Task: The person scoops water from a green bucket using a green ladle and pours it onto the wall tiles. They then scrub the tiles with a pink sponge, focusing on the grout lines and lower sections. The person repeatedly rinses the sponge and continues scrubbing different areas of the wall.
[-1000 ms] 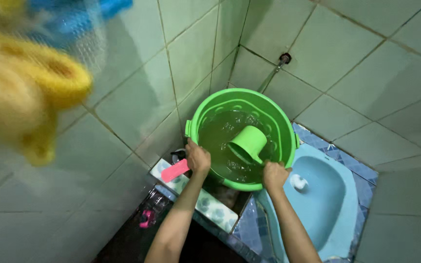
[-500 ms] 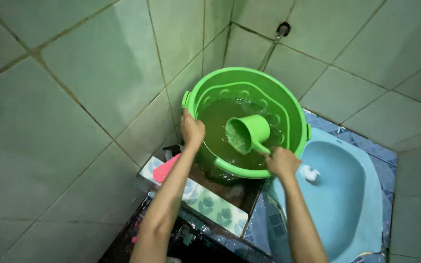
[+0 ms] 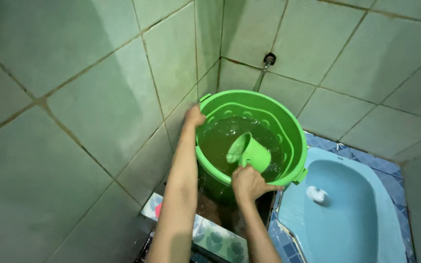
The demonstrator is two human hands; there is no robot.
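Note:
A bright green bucket (image 3: 288, 127) full of greenish water stands in the tiled corner. A green scoop (image 3: 249, 152) floats in it, tipped on its side. My left hand (image 3: 194, 117) grips the bucket's far-left rim near its handle lug. My right hand (image 3: 249, 183) grips the near rim, just below the scoop's handle.
A blue squat toilet pan (image 3: 352, 214) with a white object (image 3: 316, 194) in it lies to the right. A wall tap (image 3: 268, 60) sticks out above the bucket. A patterned tiled ledge (image 3: 215, 239) runs below, with a pink item (image 3: 159, 210) beside my left forearm.
The bucket has turned, its handle lug now at the near right. My left hand slid further round the far rim; my right hand moved left along the near rim. The view shifted.

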